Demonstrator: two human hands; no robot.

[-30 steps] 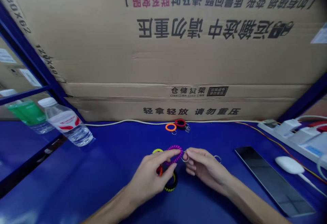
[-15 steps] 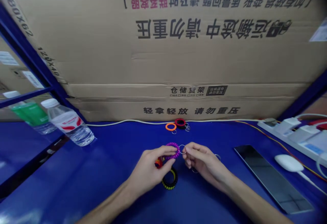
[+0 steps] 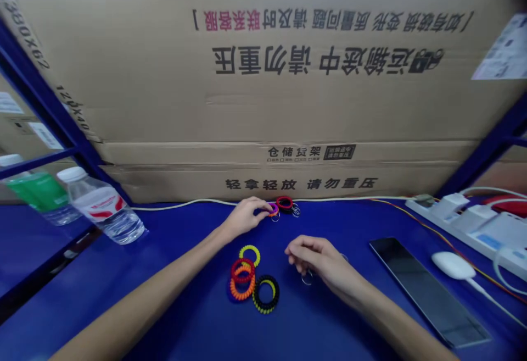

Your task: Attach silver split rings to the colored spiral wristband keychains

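My left hand (image 3: 247,217) reaches to the back of the table, its thumb and fingertips closed on a purple spiral coil wristband (image 3: 274,207) above an orange one by the cardboard. A metal split ring (image 3: 275,217) shows just below them. Beside these are a red coil wristband (image 3: 284,203), a black one and several split rings (image 3: 295,211). My right hand (image 3: 315,254) hovers with curled, pinched fingers; their contents are hidden. Under it shows another split ring (image 3: 307,278). Between my arms are yellow (image 3: 256,250), red (image 3: 236,269), orange (image 3: 244,296) and black-and-yellow coil wristbands (image 3: 259,305).
A large cardboard box (image 3: 247,114) walls off the back of the blue table (image 3: 197,317). Two water bottles, the nearer one (image 3: 107,210) tilted, are at left. At right are a phone (image 3: 428,292), a white charger (image 3: 453,266), a power strip (image 3: 440,215) and cables.
My left hand has carried the purple wristband and its split ring away to the back. My right hand has let go of that ring and stayed near its place. The view has shifted slightly.
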